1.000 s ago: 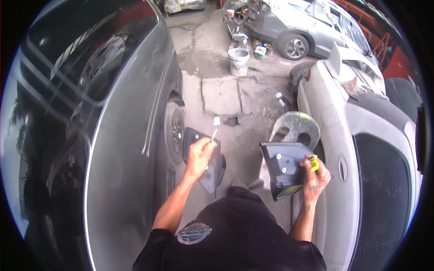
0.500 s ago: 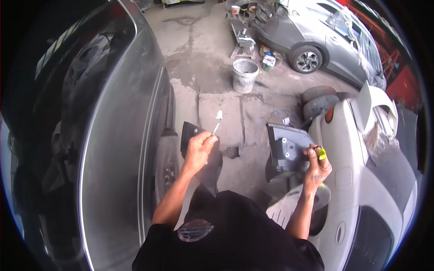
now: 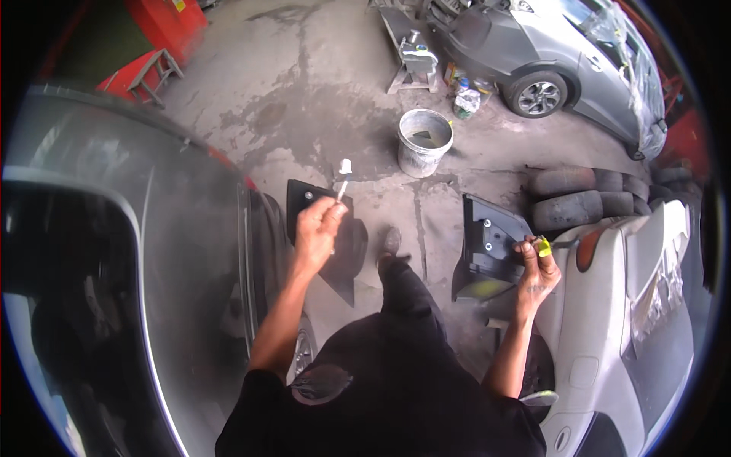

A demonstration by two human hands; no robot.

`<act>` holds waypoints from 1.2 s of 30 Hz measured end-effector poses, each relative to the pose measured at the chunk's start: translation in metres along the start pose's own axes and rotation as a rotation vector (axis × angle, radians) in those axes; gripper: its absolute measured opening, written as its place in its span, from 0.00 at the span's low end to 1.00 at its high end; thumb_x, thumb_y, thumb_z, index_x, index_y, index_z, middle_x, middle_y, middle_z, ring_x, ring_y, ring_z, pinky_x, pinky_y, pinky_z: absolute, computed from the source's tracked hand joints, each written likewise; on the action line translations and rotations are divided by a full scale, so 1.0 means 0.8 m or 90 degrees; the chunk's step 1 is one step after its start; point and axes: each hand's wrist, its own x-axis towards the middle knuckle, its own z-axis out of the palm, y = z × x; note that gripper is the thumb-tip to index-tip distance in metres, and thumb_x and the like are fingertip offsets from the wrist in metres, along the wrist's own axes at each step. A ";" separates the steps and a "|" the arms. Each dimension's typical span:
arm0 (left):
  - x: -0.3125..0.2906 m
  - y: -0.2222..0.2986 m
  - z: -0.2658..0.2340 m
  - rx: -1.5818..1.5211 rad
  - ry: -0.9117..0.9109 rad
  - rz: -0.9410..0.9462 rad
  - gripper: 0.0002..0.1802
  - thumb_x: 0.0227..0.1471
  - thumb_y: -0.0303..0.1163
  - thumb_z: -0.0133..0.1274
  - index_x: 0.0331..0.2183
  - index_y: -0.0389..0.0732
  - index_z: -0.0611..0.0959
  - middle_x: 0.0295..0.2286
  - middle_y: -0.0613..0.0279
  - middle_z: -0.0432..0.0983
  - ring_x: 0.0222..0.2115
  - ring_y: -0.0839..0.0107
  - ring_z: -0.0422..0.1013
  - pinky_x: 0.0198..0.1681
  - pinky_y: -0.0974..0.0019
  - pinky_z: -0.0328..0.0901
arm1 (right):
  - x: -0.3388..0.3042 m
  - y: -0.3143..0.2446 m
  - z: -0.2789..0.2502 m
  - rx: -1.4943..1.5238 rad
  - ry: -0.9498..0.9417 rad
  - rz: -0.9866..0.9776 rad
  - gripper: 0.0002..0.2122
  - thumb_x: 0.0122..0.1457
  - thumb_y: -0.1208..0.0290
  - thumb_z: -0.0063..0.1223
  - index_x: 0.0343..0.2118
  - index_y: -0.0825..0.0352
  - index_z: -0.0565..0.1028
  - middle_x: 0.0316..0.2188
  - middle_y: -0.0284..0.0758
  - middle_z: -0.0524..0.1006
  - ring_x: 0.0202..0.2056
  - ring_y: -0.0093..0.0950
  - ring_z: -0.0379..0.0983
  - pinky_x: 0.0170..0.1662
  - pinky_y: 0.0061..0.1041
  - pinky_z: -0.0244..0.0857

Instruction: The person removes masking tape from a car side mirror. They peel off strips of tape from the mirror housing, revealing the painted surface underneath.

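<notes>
Nearest the camera, the person's black shirt (image 3: 396, 396) filled the lower middle, with both bare forearms reaching up from it. The left hand (image 3: 318, 228) was closed around a thin white-tipped stick (image 3: 342, 180) that pointed up out of the fist, and the same hand seemed also to grip a dark triangular panel (image 3: 335, 236) hanging behind it, though the fist hid exactly how. The right hand (image 3: 535, 259) pinched the right edge of a second dark panel (image 3: 487, 247), its inner face with mounting holes turned toward the camera, and held a small yellow-green object (image 3: 544, 247) between the fingers. Both panels were held off the ground, well apart from each other, one to each side of the person's leg and shoe (image 3: 391, 242).

To the left stood a grey car (image 3: 152, 251), just beside the left arm; to the right a white car (image 3: 647, 305), just beside the right hand. Compared with half a second earlier, the view had tilted further forward: the hands sat in much the same pose, but more of the concrete floor (image 3: 304, 107) showed beyond them. Farther off stood a grey bucket (image 3: 424, 142), a stack of tyres (image 3: 586, 199) near the white car, then another grey car (image 3: 548, 53) and red stands (image 3: 156, 46) at the far edge
</notes>
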 end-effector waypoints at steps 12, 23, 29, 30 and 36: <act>0.645 0.068 -0.088 -0.036 0.133 0.013 0.09 0.66 0.28 0.51 0.35 0.33 0.81 0.18 0.70 0.65 0.18 0.81 0.61 0.24 0.72 0.60 | 0.585 0.029 0.454 0.060 -0.073 0.001 0.10 0.61 0.70 0.64 0.38 0.72 0.82 0.26 0.32 0.82 0.31 0.20 0.75 0.43 0.22 0.68; 1.122 -0.043 -0.204 -0.044 0.136 -0.004 0.12 0.65 0.31 0.53 0.35 0.31 0.82 0.18 0.69 0.66 0.19 0.81 0.61 0.24 0.73 0.58 | 0.902 0.133 0.816 0.149 0.015 -0.053 0.07 0.61 0.79 0.61 0.40 0.75 0.81 0.29 0.36 0.82 0.34 0.26 0.79 0.47 0.25 0.70; 1.482 -0.016 -0.252 -0.039 0.109 0.032 0.13 0.65 0.33 0.54 0.34 0.31 0.81 0.18 0.69 0.64 0.19 0.78 0.59 0.26 0.70 0.61 | 1.144 0.145 1.023 0.088 0.041 -0.081 0.07 0.62 0.77 0.60 0.40 0.75 0.81 0.28 0.36 0.82 0.32 0.23 0.78 0.43 0.21 0.70; 1.527 -0.022 -0.257 -0.047 0.107 0.037 0.13 0.64 0.32 0.54 0.35 0.31 0.81 0.18 0.69 0.64 0.19 0.79 0.60 0.25 0.70 0.61 | 1.172 0.157 1.054 0.086 0.042 -0.063 0.07 0.62 0.77 0.60 0.40 0.75 0.81 0.28 0.35 0.82 0.32 0.22 0.78 0.41 0.21 0.70; 1.806 -0.066 -0.259 -0.044 0.111 0.039 0.11 0.65 0.30 0.53 0.35 0.30 0.81 0.18 0.68 0.66 0.19 0.79 0.61 0.25 0.71 0.61 | 1.347 0.237 1.238 0.086 0.041 0.022 0.04 0.62 0.80 0.58 0.38 0.76 0.80 0.29 0.37 0.81 0.33 0.25 0.78 0.47 0.24 0.69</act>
